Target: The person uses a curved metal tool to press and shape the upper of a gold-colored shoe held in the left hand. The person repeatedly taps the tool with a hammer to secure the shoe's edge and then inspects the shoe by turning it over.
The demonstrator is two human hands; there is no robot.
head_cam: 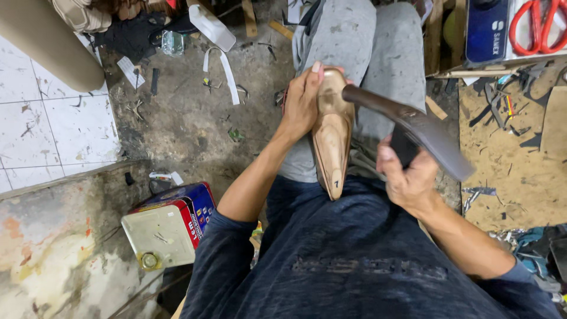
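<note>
A pointed tan shoe last (332,137) lies sole-up on my lap, toe toward my belly. My left hand (302,101) grips its heel end and left side. My right hand (406,177) holds a dark brown shoe sole (413,127) that curves up over the last, its narrow end hovering near the last's heel. My grey trousers (378,53) lie beneath both.
A square metal can (168,223) with a red and blue side stands on the floor at my left. Red-handled scissors (540,23) rest on a box at the top right. Scraps and small tools litter the wooden board (520,171) at the right. A white bottle (211,26) lies ahead.
</note>
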